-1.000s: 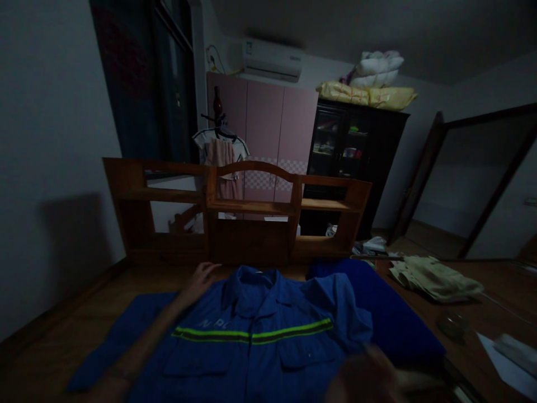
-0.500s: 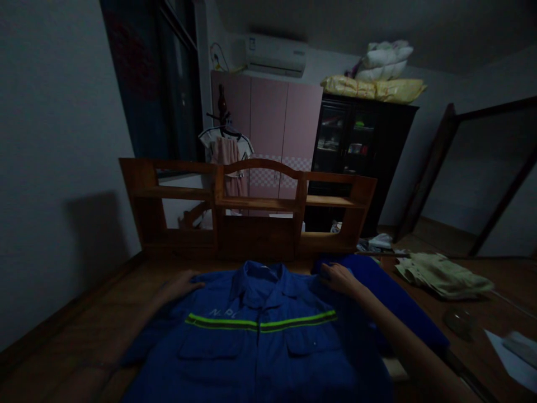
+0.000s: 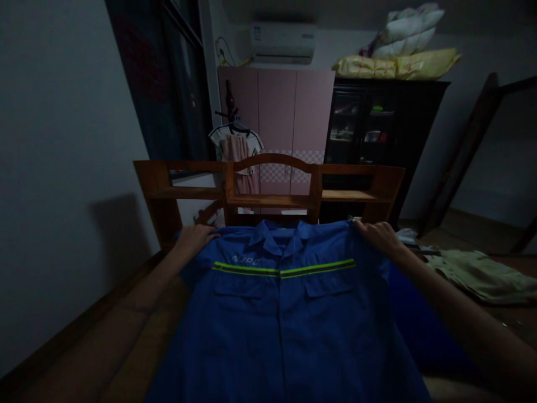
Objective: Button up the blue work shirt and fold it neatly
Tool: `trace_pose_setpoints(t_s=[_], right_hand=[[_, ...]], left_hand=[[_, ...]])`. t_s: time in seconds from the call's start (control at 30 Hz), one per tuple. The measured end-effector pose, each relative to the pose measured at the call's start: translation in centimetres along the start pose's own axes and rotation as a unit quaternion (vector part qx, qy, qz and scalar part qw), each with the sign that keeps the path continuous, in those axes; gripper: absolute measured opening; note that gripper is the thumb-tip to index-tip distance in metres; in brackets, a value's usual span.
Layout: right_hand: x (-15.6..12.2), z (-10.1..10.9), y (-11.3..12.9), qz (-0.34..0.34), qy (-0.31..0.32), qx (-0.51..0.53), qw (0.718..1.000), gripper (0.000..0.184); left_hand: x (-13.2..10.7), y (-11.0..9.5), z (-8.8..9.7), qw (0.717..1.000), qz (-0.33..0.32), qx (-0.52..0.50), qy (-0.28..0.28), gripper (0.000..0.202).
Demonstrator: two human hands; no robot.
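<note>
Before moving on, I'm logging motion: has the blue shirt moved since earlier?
Yes, the shirt rose: its collar now sits higher against the wooden headboard.

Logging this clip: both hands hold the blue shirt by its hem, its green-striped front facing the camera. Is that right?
Not the hem: the head view shows the left hand and right hand holding the blue shirt at its shoulders. The rest stands.

light: dim | left wall [image 3: 62,112]: pale, dark shadow [image 3: 121,224] low on it | window [image 3: 187,89]: dark | rear wall [image 3: 325,47]: white air conditioner [image 3: 283,43] up high, pink wardrobe [image 3: 277,112] below, checkered band | black cabinet [image 3: 419,117]: glass-fronted, right of wardrobe | wooden shelf unit [image 3: 272,200]: in front of both | far right: dark door frame [image 3: 518,85], brownish floor [image 3: 467,225]
</note>
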State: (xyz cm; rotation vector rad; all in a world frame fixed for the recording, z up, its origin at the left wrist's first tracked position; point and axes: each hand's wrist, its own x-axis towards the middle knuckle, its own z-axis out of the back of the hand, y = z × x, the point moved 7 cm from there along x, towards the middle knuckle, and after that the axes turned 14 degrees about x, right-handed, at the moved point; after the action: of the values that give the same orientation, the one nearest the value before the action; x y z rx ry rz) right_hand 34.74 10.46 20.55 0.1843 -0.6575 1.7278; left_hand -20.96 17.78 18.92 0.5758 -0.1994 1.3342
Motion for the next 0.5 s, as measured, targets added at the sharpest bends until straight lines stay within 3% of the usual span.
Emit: trace_pose_setpoints(t_s=[0.1,0.23,0.33,0.4,0.5], right_hand=[[1.8,-0.6,0.8,0.028,-0.029,-0.002,0.999,0.029],[1.6,-3.8,4.1,0.062,-0.004,0.053,0.997,0.026],[0.0,-4.4,7.9,0.086,-0.018,0.104,0.991,0.022],[-1.5,-3.4,10.4,0.108,-0.037,0.120,0.986,0.028],[-4.3,-0.4,13.6,0.138,-0.050,0.136,0.980,0.034]], left_hand=[[1.2,-0.9,0.2,0.999,0.014,0.018,-0.025,0.049],[0.2,-3.3,-3.6,1.000,0.014,0.001,0.024,0.034],[-1.0,-5.3,-5.8,0.999,0.007,-0.013,0.040,0.021],[-1.3,-6.4,-5.2,0.999,0.014,-0.023,0.030,0.021],[-1.9,-8.2,-0.8,0.996,0.047,-0.071,0.005,0.026]])
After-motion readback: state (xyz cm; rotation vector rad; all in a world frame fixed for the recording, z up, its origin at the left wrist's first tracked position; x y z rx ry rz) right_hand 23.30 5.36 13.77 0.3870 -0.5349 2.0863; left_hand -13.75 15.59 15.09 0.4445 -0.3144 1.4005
